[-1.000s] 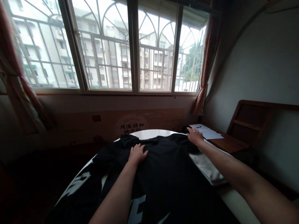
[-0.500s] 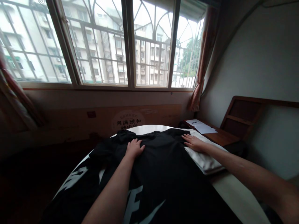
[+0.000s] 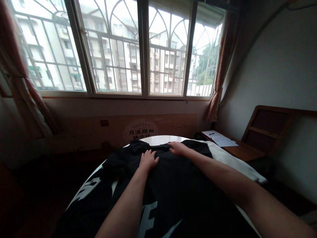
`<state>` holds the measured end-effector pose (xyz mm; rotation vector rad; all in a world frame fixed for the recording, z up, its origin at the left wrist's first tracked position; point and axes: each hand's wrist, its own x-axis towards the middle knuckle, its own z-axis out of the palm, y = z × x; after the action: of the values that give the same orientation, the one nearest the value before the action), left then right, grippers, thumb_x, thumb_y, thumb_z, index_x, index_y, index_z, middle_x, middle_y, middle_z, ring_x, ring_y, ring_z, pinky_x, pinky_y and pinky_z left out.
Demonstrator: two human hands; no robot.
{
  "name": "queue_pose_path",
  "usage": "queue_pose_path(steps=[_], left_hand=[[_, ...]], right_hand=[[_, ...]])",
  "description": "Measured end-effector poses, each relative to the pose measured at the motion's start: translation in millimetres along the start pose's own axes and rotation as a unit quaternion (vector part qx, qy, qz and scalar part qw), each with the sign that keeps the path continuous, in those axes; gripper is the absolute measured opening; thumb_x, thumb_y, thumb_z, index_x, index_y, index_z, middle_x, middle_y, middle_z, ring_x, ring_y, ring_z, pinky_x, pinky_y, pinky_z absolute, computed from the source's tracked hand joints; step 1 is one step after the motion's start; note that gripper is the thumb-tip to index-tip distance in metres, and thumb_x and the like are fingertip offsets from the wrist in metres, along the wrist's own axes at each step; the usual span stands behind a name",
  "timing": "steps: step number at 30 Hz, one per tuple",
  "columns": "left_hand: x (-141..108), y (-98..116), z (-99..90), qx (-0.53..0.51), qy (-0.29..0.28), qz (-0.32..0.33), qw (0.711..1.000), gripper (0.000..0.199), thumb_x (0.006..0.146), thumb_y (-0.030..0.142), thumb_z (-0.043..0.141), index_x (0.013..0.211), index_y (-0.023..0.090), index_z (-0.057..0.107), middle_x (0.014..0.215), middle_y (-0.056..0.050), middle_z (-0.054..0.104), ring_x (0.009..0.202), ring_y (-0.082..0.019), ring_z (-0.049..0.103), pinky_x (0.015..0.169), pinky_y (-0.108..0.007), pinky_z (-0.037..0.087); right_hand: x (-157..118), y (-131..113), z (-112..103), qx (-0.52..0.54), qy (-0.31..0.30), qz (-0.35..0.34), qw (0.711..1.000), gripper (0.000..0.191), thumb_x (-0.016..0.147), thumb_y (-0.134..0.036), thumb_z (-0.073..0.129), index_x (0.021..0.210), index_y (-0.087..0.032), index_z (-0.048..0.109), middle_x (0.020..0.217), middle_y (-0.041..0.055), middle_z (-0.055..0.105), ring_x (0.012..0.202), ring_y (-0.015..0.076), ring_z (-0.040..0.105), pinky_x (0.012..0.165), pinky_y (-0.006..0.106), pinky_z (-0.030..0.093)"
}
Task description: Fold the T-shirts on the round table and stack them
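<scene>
A black T-shirt with pale grey lettering lies spread on a white round table, its neckline at the far side. Near the left of the collar my left hand rests flat on the cloth, fingers apart. My right hand is at the right part of the collar, its fingers bent and bunched at the fabric edge. Folded white cloth lies to the right, partly behind my right forearm. Another black garment with pale lettering lies at the left, partly under the shirt's sleeve.
A wooden chair-like piece stands at the right, with white papers and a pen on its flat surface. Beyond the table, a cardboard panel with printed characters leans below the barred window. Curtains hang at both sides.
My right hand has moved left from the shirt's right sleeve to the collar, and its spread fingers have bent. My left hand stays on the shirt. The view has shifted slightly.
</scene>
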<state>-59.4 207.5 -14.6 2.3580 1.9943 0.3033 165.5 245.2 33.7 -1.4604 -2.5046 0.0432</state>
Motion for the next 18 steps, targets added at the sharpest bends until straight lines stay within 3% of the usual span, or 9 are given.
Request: queue_pose_path(steps=[4,8,10,14,18], left_hand=[[-5,1,-2.7,0.009,0.018,-0.001,1.000,0.061,0.094,0.045,0.046,0.146,0.013,0.050,0.157,-0.019,0.041,0.147,-0.034,0.033,0.119,-0.052,0.027],[-7,-1,-4.1,0.014,0.046,-0.020,0.999,0.058,0.093,0.042,0.047,0.140,0.009,0.055,0.151,-0.022,0.048,0.143,-0.035,0.040,0.117,-0.050,0.030],[-6,-2,-2.4,0.014,0.057,-0.039,0.998,0.055,0.093,0.041,0.047,0.136,0.009,0.058,0.149,-0.023,0.049,0.142,-0.037,0.040,0.116,-0.053,0.029],[-3,-3,2.9,0.003,0.068,-0.071,0.995,0.054,0.092,0.042,0.050,0.134,0.011,0.060,0.149,-0.024,0.049,0.143,-0.038,0.039,0.117,-0.057,0.026],[-3,-2,4.0,-0.022,0.091,-0.075,0.993,0.049,0.090,0.039,0.055,0.130,0.012,0.063,0.147,-0.023,0.052,0.141,-0.037,0.041,0.117,-0.056,0.026]], right_hand=[[44,-33,36,0.038,-0.005,-0.029,0.999,0.047,0.095,-0.020,0.048,0.140,-0.018,0.059,0.144,0.0080,0.059,0.133,0.0214,0.053,0.112,0.030,0.038],[70,-36,56,0.063,-0.044,-0.033,0.997,0.043,0.098,-0.025,0.046,0.138,-0.022,0.061,0.144,0.0063,0.058,0.135,0.0215,0.052,0.114,0.032,0.038],[74,-33,63,0.069,-0.063,-0.027,0.995,0.044,0.100,-0.031,0.045,0.141,-0.022,0.059,0.151,0.0070,0.051,0.141,0.0242,0.045,0.117,0.038,0.035],[74,-31,73,0.076,-0.072,0.004,0.994,0.052,0.102,-0.041,0.040,0.150,-0.025,0.045,0.161,0.0081,0.034,0.150,0.0309,0.027,0.118,0.061,0.024],[81,-41,73,0.090,-0.051,0.049,0.993,0.050,0.100,-0.043,0.041,0.149,-0.030,0.046,0.159,0.0080,0.040,0.146,0.0323,0.033,0.115,0.068,0.019]])
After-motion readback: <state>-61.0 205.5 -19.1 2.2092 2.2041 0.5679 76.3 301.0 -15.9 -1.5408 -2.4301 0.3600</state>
